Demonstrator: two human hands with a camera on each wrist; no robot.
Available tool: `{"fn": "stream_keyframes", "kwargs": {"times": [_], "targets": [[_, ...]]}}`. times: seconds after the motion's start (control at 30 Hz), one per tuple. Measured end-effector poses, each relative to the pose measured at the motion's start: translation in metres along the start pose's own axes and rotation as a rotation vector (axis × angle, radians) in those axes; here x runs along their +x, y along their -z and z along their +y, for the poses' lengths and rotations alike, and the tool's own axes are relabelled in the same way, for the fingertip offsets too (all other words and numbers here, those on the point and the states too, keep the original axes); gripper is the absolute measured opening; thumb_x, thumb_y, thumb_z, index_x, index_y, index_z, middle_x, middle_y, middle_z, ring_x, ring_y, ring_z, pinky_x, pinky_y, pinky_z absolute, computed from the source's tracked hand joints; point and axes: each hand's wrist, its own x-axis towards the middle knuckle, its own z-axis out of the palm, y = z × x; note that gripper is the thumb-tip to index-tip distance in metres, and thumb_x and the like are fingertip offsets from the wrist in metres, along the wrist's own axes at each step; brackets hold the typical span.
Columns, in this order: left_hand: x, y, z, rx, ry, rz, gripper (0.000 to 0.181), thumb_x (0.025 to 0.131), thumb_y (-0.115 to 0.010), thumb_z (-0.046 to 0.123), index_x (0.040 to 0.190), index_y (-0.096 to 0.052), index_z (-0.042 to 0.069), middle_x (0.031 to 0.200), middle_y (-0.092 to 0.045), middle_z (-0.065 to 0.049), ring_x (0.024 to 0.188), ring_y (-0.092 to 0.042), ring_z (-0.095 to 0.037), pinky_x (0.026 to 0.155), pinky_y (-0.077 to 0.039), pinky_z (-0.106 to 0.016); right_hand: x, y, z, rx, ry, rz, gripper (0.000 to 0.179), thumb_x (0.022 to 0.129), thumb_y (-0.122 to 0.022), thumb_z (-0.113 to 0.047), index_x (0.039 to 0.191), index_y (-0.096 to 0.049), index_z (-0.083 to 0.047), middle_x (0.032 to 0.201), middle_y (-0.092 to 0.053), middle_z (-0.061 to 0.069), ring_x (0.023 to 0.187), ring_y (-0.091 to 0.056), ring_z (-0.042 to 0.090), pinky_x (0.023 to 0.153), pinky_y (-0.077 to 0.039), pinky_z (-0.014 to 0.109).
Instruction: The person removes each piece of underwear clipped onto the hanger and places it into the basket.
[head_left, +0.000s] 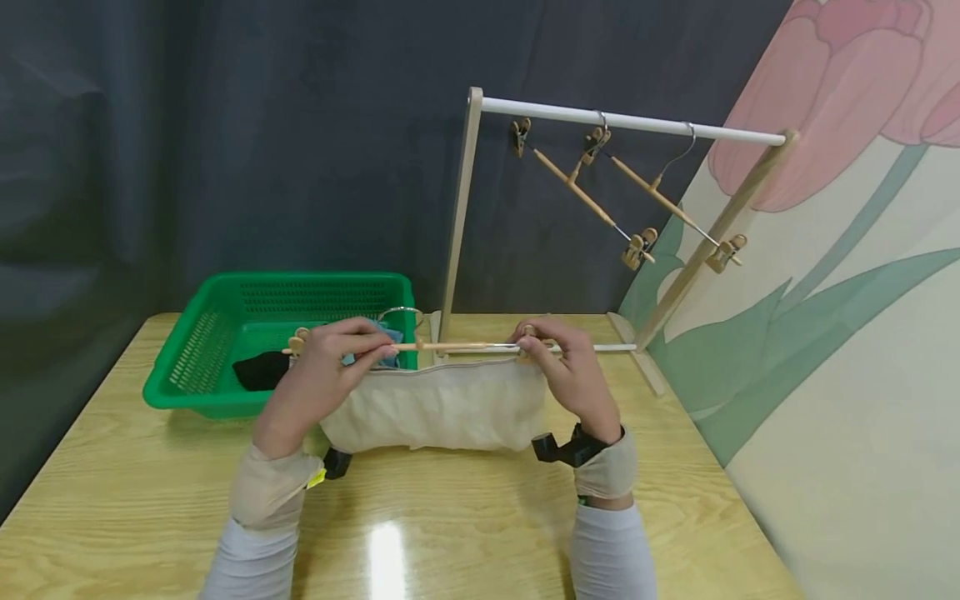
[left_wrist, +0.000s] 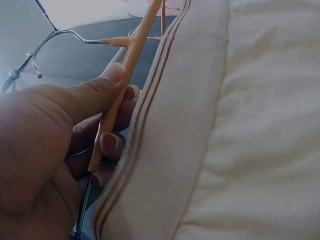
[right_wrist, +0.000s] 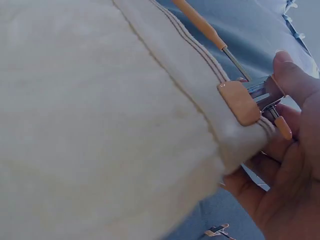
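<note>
A cream cloth garment (head_left: 442, 408) with brown stitching along its top edge hangs below a wooden clip hanger (head_left: 453, 345). My left hand (head_left: 322, 371) pinches the hanger's bar (left_wrist: 130, 60) between thumb and fingers, left of its metal hook (left_wrist: 75, 35). At the garment's right corner, my right hand (head_left: 566, 367) holds the hanger's clip (right_wrist: 240, 103), thumb against the clip's back end and fingers behind. That clip's wooden pad lies over the stitched edge. Another wooden clip (head_left: 298, 340) shows beyond my left hand, partly hidden by it.
A green basket (head_left: 161, 379) with black and blue cloth inside stands at the back left. Behind my right hand rises a wooden rack (head_left: 459, 200), its white rod (head_left: 540, 110) carrying two clip hangers (head_left: 573, 183). A painted wall (head_left: 847, 333) borders the table's right side.
</note>
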Motion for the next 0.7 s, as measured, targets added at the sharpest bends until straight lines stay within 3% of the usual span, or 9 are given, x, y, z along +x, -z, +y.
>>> {"fn": "stream_keyframes", "kwargs": {"times": [0.2, 0.3, 0.43, 0.53, 0.6, 0.7], "targets": [[0.0, -0.001, 0.0, -0.008, 0.001, -0.002, 0.015, 0.089, -0.074, -0.001, 0.102, -0.081, 0.001, 0.096, -0.073, -0.004, 0.069, -0.057, -0.008, 0.057, -0.045, -0.019, 0.001, -0.001, 0.003, -0.015, 0.021, 0.031, 0.017, 0.102, -0.061, -0.011, 0.093, -0.076, -0.011, 0.087, -0.071, 0.008, 0.075, -0.053, 0.014, 0.073, -0.041, 0.03], [0.001, 0.0, 0.0, -0.002, 0.007, 0.003, 0.014, 0.09, -0.073, 0.0, 0.102, -0.081, 0.002, 0.095, -0.072, -0.003, 0.069, -0.056, -0.008, 0.057, -0.044, -0.019, 0.003, 0.0, 0.004, -0.017, 0.016, 0.02, 0.018, 0.103, -0.06, -0.015, 0.093, -0.074, -0.01, 0.084, -0.069, 0.007, 0.076, -0.056, 0.014, 0.071, -0.044, 0.029], [0.001, -0.001, 0.0, -0.004, 0.02, 0.006, 0.012, 0.091, -0.073, 0.002, 0.1, -0.081, 0.003, 0.092, -0.071, -0.002, 0.067, -0.053, -0.008, 0.055, -0.043, -0.02, 0.004, -0.001, 0.001, 0.001, -0.036, -0.027, 0.02, 0.106, -0.056, -0.017, 0.096, -0.07, -0.006, 0.094, -0.07, 0.008, 0.082, -0.064, 0.016, 0.075, -0.051, 0.029], [0.001, -0.004, -0.001, 0.002, 0.025, 0.001, 0.013, 0.091, -0.073, 0.001, 0.102, -0.08, 0.001, 0.093, -0.07, -0.004, 0.067, -0.053, -0.007, 0.055, -0.043, -0.02, 0.002, -0.002, 0.0, -0.02, -0.062, -0.038, 0.019, 0.107, -0.054, -0.014, 0.108, -0.07, -0.004, 0.107, -0.071, 0.009, 0.085, -0.064, 0.016, 0.079, -0.052, 0.03], [0.001, -0.007, -0.001, 0.016, 0.027, -0.002, 0.015, 0.091, -0.073, 0.001, 0.104, -0.08, 0.0, 0.093, -0.07, -0.004, 0.066, -0.053, -0.007, 0.054, -0.044, -0.021, 0.003, -0.003, -0.002, -0.061, -0.024, 0.006, 0.019, 0.105, -0.056, -0.01, 0.118, -0.07, -0.005, 0.112, -0.07, 0.01, 0.091, -0.062, 0.017, 0.085, -0.05, 0.032], [0.003, -0.01, -0.001, 0.045, 0.011, -0.02, 0.016, 0.091, -0.073, 0.002, 0.106, -0.079, 0.0, 0.096, -0.071, -0.006, 0.067, -0.055, -0.008, 0.055, -0.045, -0.022, 0.003, -0.008, -0.01, -0.134, 0.105, 0.097, 0.027, 0.099, -0.063, -0.002, 0.125, -0.068, -0.006, 0.118, -0.069, 0.012, 0.101, -0.06, 0.022, 0.09, -0.047, 0.036]]}}
